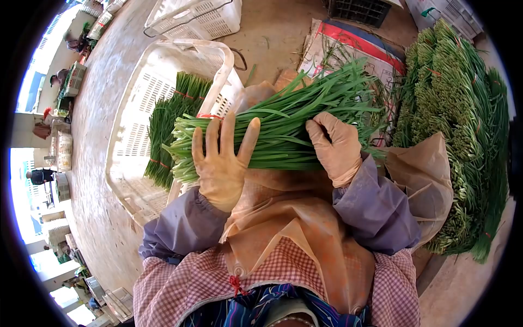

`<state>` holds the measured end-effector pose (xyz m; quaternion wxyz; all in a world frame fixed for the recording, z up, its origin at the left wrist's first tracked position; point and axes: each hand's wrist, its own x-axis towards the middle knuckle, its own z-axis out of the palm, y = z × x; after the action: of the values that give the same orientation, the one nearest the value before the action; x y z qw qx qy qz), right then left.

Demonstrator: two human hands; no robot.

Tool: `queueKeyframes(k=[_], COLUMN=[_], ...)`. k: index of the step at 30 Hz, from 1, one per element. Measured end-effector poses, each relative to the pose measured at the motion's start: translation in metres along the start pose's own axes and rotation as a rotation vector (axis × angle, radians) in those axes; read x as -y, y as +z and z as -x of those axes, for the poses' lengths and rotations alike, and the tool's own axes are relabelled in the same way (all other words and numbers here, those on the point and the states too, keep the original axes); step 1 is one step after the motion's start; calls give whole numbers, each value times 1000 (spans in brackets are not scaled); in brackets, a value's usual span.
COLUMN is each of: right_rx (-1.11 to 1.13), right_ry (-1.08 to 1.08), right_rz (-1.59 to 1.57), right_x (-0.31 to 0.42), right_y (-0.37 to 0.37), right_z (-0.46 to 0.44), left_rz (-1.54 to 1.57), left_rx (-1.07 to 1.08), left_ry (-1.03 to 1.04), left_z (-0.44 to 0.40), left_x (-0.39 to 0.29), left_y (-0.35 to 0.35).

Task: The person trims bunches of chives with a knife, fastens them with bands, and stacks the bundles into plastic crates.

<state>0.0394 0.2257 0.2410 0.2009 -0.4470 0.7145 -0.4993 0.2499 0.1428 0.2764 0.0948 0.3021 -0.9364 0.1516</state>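
Observation:
A large bundle of garlic chives [289, 120] lies across my lap, its pale cut ends to the left and its green leaves to the right. A red band [210, 116] circles it near the cut ends. My left hand [222, 163], in a pale glove, rests on the stem end with fingers spread. At the bundle's middle, my gloved right hand [336, 147] is closed, thumb and forefinger pinching at some leaves. Just left of the bundle, tied chive bunches [177, 125] stand in a white plastic basket [131, 180].
Stacked chive bunches [447, 125] fill the right side. Behind the lap lies a red and white printed sack [354, 54] with loose leaves. Another white basket [190, 19] and a black crate [357, 12] stand at the back. People and more crates line the far left.

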Motion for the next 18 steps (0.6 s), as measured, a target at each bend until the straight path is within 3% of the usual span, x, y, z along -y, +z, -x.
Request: queueKeyframes(k=[1, 2, 6, 9, 10, 13, 17, 18], right_rx=[6, -50, -199, -216, -112, -54, 30, -50], right_ry=[45, -48, 218, 192, 178, -69, -95, -256], right_rz=[-16, -17, -528, -475, -399, -243, 103, 73], right_x=[-3, -9, -15, -11, -9, -16, -11, -17], right_y=[-2, -4, -29, -43, -45, -23, -17, -11], right_z=[0, 2, 6, 6, 8, 11, 7, 6], left_rz=[-1, 2, 6, 0, -2, -1, 1, 1], left_rx=[6, 1, -1, 8, 9, 18, 13, 11], left_ry=[-1, -2, -8, -15, -15, -6, -8, -9], left_z=[0, 0, -1, -1, -2, -3, -3, -3], left_x=[0, 0, 0, 0, 0, -1, -3, -3], left_y=[-1, -1, 1, 1, 2, 2, 2, 3])
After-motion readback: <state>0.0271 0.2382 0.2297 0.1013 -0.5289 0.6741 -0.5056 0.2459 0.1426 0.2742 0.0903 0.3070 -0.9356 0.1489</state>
